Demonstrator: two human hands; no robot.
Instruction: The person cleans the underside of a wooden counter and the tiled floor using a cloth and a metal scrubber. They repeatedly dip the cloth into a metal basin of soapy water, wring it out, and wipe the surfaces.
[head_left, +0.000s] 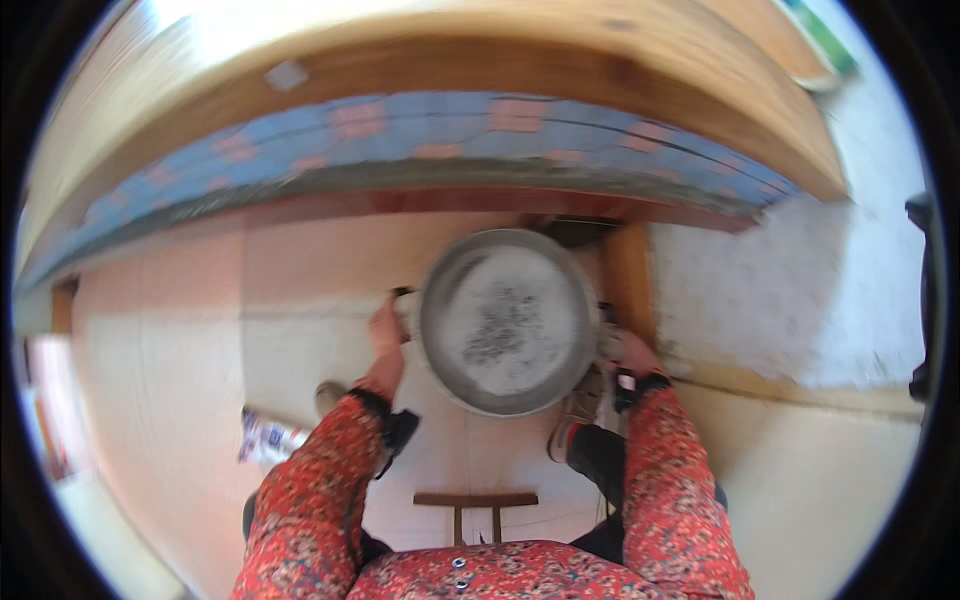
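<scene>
A round metal pot (508, 322) with two side handles is held in front of my body, above the floor. White foamy liquid (517, 307) with dark specks or holes near its middle fills the inside. My left hand (387, 330) grips the dark-ended handle on the pot's left side. On the opposite side my right hand (626, 349) holds the other handle, partly blurred. Dark bands circle both wrists.
A wooden-edged counter (450, 64) with blue and pink patterned sides curves across the front. A wooden post (630, 285) stands right of the pot. A printed plastic packet (268, 437) lies on the floor at left, near a shoe (330, 397).
</scene>
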